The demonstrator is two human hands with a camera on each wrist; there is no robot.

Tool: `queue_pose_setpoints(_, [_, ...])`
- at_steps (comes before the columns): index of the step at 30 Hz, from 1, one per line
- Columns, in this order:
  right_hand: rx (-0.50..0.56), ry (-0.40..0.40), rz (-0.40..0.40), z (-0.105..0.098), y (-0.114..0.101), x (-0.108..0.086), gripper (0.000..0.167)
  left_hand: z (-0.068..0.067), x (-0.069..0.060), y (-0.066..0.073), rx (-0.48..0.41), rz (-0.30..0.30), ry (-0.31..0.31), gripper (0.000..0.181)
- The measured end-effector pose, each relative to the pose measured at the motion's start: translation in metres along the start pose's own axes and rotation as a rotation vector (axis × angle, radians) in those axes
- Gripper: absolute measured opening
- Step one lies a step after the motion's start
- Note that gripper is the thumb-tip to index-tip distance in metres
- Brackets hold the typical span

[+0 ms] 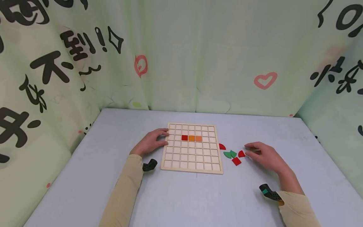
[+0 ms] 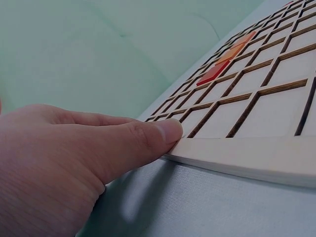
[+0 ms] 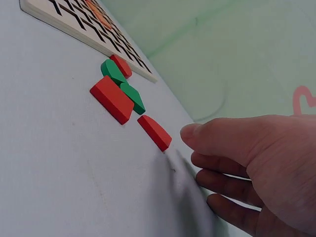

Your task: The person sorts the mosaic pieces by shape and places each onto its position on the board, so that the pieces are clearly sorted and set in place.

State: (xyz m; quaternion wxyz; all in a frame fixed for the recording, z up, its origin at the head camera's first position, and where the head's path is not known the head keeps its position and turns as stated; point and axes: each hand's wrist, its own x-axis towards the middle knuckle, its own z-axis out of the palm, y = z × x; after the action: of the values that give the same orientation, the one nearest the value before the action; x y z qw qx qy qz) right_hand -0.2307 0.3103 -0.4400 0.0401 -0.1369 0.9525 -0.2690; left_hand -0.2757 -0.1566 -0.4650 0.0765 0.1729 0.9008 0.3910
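Touching the board (image 1: 191, 157) along its 9-to-10 o'clock edge with the left hand (image 1: 150, 141), thumb tip on the rim and fingers spaced from it. Too hidden below the rim to tell how far around it.

Holding nothing in the right hand (image 1: 263, 156), with fingers loosely bent and a gap between thumb and forefinger. Placed at 3 o'clock from the board, well apart from it, and nearest to a red wedge (image 1: 241, 154), just beside the thumb tip at 9 o'clock.

Lying flat at 7 o'clock from that wedge, a red square (image 1: 236, 161). Grouped at 9 o'clock from the wedge, two green pieces (image 1: 227, 155). Farther on, at 11 o'clock from the green, a red rounded piece (image 1: 222, 146), close by the board's 3 o'clock edge.

Set in one row toward 12 o'clock on the board, side by side, a red tile (image 1: 184, 137) and then, toward 3 o'clock, two orange tiles (image 1: 191, 138).

Under everything, a white table (image 1: 175, 195); beyond at 12 o'clock, a pale green curtain (image 1: 175, 63) with lettering.
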Motion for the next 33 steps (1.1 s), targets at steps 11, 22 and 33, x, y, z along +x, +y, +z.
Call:
queue_pose_setpoints(11, [-0.032,0.002,-0.057,0.001,-0.008,-0.01,0.026,0.0,0.003,0.001,0.017,0.002,-0.002,0.039])
queue_pose_setpoints(22, [-0.016,-0.095,-0.098,0.004,-0.02,-0.009,0.025,-0.001,0.004,-0.002,0.018,0.007,-0.003,0.041])
queue_pose_setpoints(33, [-0.01,-0.104,-0.108,0.018,-0.03,-0.004,0.042,-0.001,0.001,0.0,0.019,-0.005,-0.012,0.041])
